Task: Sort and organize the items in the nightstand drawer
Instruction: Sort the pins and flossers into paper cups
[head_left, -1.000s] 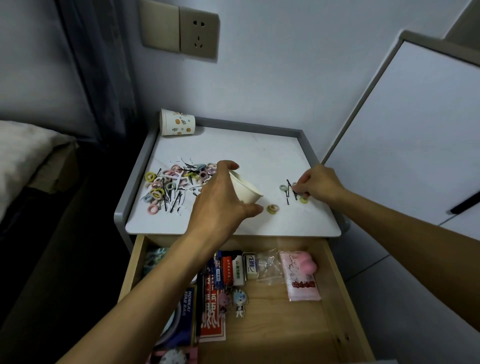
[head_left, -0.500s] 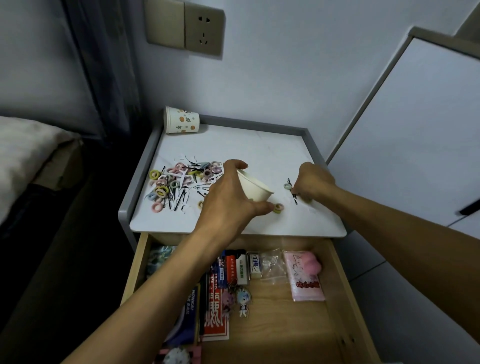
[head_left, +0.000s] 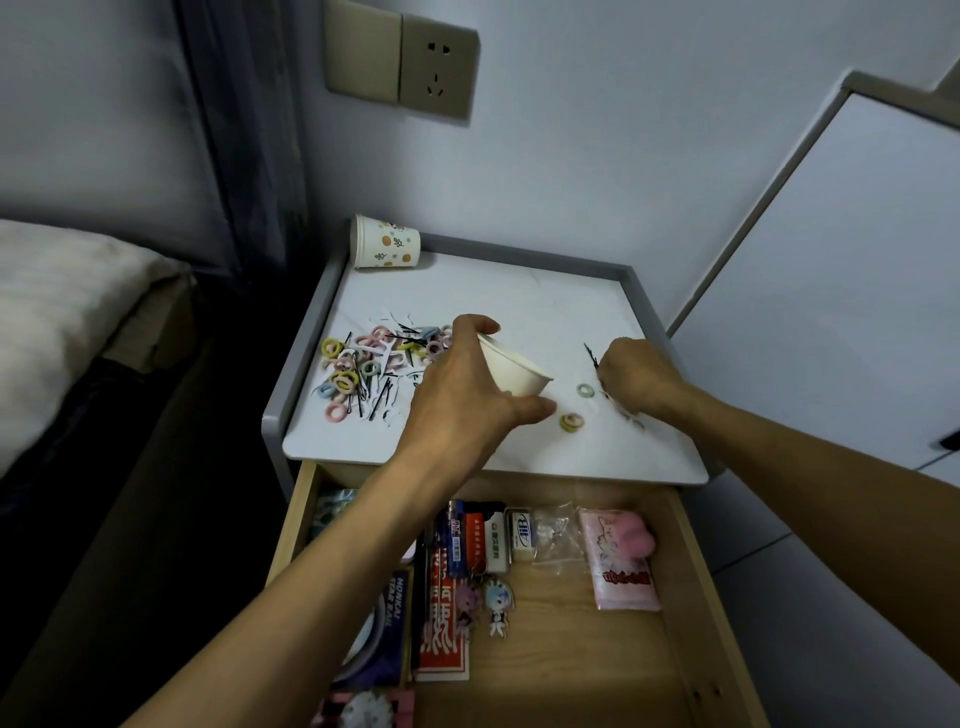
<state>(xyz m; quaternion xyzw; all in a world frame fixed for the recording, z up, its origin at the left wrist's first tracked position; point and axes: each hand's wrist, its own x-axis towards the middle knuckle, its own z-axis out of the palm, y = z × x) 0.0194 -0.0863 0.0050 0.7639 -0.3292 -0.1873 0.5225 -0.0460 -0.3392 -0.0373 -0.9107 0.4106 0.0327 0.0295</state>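
My left hand (head_left: 457, 395) grips a plain white paper cup (head_left: 514, 370), tilted with its mouth toward the right, above the nightstand top (head_left: 519, 291). To its right, my right hand (head_left: 631, 379) pinches black hairpins (head_left: 591, 356) against the surface. A grey-green hair tie (head_left: 585, 390) and a pink-and-yellow one (head_left: 571, 421) lie between the hands. A heap of coloured hair ties and black hairpins (head_left: 374, 364) covers the top's left side. Below it the wooden drawer (head_left: 691, 597) stands open.
A patterned paper cup (head_left: 387, 249) lies on its side at the back left corner. In the drawer lie lighters (head_left: 478, 535), a small white box (head_left: 522, 530), a pink packet (head_left: 621, 561), keychain figures (head_left: 485, 605) and booklets (head_left: 441, 623). A bed (head_left: 62, 312) is left, a white panel (head_left: 831, 291) right.
My right hand has closed on the hairpins and drawn slightly back from the grey-green tie. My left hand still holds the tilted cup, nearer the loose ties.
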